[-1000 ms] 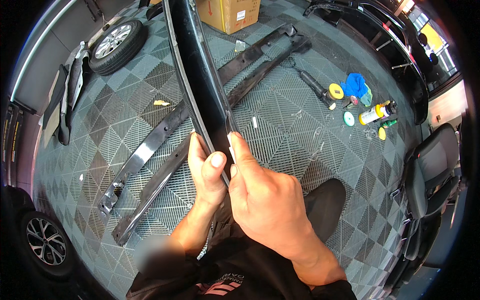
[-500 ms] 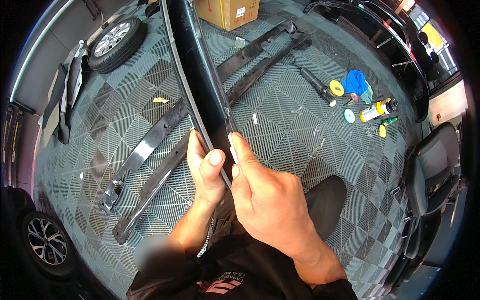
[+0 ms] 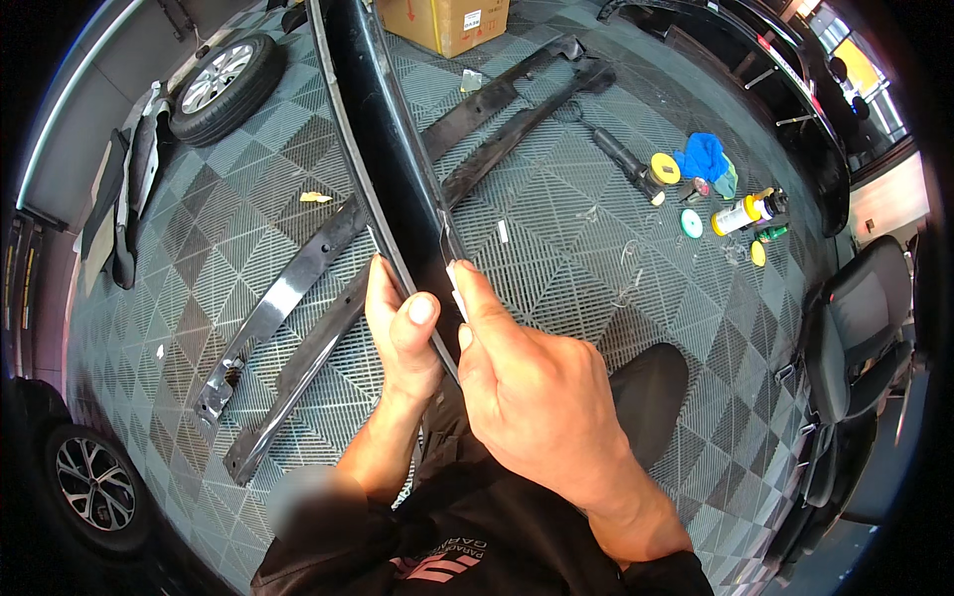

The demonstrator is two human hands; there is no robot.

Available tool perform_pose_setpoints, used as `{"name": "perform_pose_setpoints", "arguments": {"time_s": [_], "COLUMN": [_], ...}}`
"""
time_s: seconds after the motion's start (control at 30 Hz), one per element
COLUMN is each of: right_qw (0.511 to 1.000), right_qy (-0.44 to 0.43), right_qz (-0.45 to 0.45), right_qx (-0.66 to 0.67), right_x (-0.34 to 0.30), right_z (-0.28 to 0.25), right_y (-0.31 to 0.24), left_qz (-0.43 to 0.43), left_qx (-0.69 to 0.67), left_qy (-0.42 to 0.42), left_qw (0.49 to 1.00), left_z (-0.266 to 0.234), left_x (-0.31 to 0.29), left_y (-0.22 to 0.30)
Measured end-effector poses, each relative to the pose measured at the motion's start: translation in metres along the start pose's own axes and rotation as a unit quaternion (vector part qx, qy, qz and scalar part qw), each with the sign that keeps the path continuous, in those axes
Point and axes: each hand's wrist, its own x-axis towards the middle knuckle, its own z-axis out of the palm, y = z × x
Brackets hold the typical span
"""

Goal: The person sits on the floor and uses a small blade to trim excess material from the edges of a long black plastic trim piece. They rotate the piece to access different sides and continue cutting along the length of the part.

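A long, glossy black channel-shaped car trim panel (image 3: 383,129) stretches away from my lap towards the top of the view. My left hand (image 3: 405,348) grips its left edge, thumb on the inner side and fingers behind. At the right edge, my right hand (image 3: 542,392) is closed, its index finger extended along the rim. Between that finger and the thumb shows a narrow white strip (image 3: 458,298) lying against the panel's edge. Most of the strip is hidden by the fingers, so its exact kind is unclear. The panel's near end sits above my legs.
Two long black trim pieces (image 3: 288,288) lie diagonally on the grey tiled floor beneath the panel. To the right are a polisher (image 3: 626,159), a blue cloth (image 3: 704,157) and a yellow bottle (image 3: 735,216). A cardboard box (image 3: 447,25), a wheel (image 3: 227,89) and a car seat (image 3: 863,318) stand around.
The panel's far end has shifted slightly left in view, along with the floor around it. Both hands keep their hold, with the right index finger barely moved along the rim.
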Motion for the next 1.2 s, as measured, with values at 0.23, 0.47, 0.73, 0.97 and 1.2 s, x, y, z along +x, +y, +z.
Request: {"name": "perform_pose_setpoints", "arguments": {"time_s": [0.23,0.47,0.73,0.97,1.2], "right_qw": [1.000,1.000,0.998,0.997,0.996], "right_qy": [-0.002,0.013,0.052,0.068,0.075], "right_qz": [0.005,0.003,-0.037,-0.033,-0.038], "right_qx": [-0.029,-0.026,0.003,-0.001,-0.015], "right_x": [-0.001,-0.005,0.002,0.000,-0.002], "right_z": [0.001,0.004,0.007,0.009,0.012], "right_y": [-0.001,0.002,-0.003,-0.002,-0.001], "left_qz": [0.002,-0.003,-0.001,0.004,0.017], "left_qx": [0.011,0.006,-0.004,-0.003,0.002], "left_qy": [0.015,0.021,-0.007,-0.008,-0.011], "left_qw": [1.000,1.000,1.000,1.000,1.000], "left_z": [-0.001,0.004,0.005,0.008,0.011], "left_x": [0.000,-0.002,-0.005,-0.005,-0.005], "left_y": [-0.003,0.000,0.001,0.008,0.011]}}
